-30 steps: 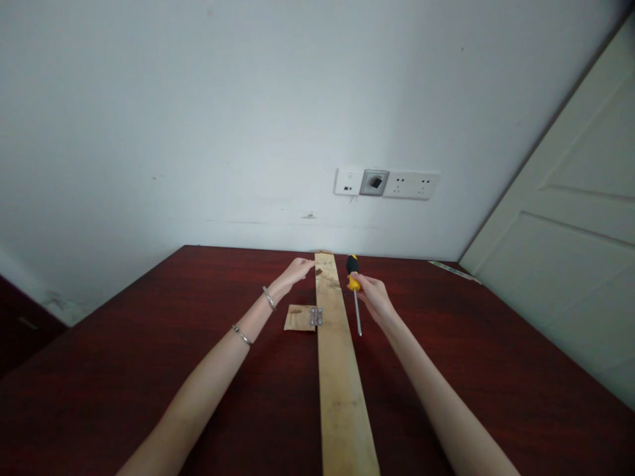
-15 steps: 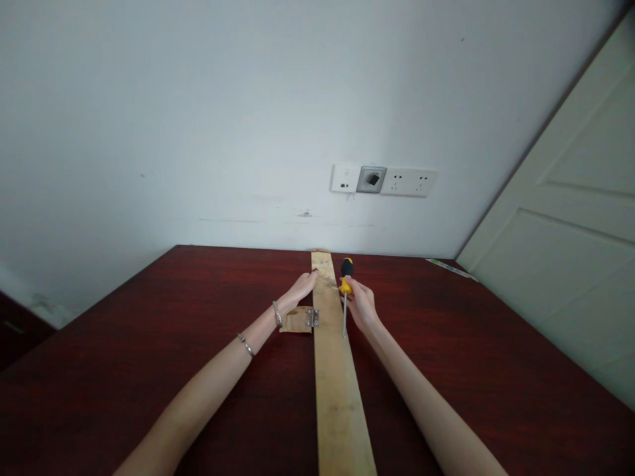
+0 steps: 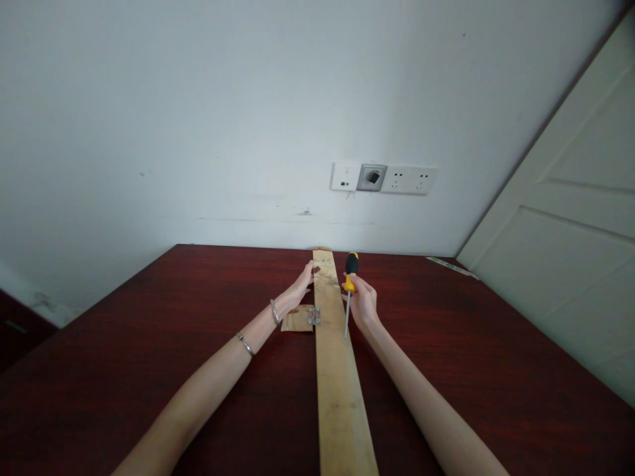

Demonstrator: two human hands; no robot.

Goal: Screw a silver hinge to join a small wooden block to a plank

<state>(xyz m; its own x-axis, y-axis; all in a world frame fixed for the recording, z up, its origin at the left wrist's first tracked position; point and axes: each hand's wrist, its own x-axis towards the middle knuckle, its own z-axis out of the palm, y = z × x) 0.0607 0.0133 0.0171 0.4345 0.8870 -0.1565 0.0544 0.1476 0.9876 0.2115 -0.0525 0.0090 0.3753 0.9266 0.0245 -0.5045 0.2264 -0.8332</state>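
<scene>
A long pale wooden plank (image 3: 340, 383) lies lengthwise down the middle of a dark red table (image 3: 149, 370). A small wooden piece (image 3: 296, 319) sits against its left edge, joined to it by a silver hinge (image 3: 314, 316). My left hand (image 3: 299, 289) rests flat against the plank's left edge just beyond the hinge, fingers stretched out. My right hand (image 3: 363, 302) grips a screwdriver (image 3: 349, 283) with a yellow and black handle. Its shaft points down toward the plank's right side.
A white wall with a row of sockets (image 3: 384, 178) stands behind the table. A white door (image 3: 570, 251) is at the right. A thin flat strip (image 3: 449, 266) lies at the table's far right corner.
My left hand moved from the table beside the plank onto the plank's left edge. My right hand brought the screwdriver leftward, over the plank's right side.
</scene>
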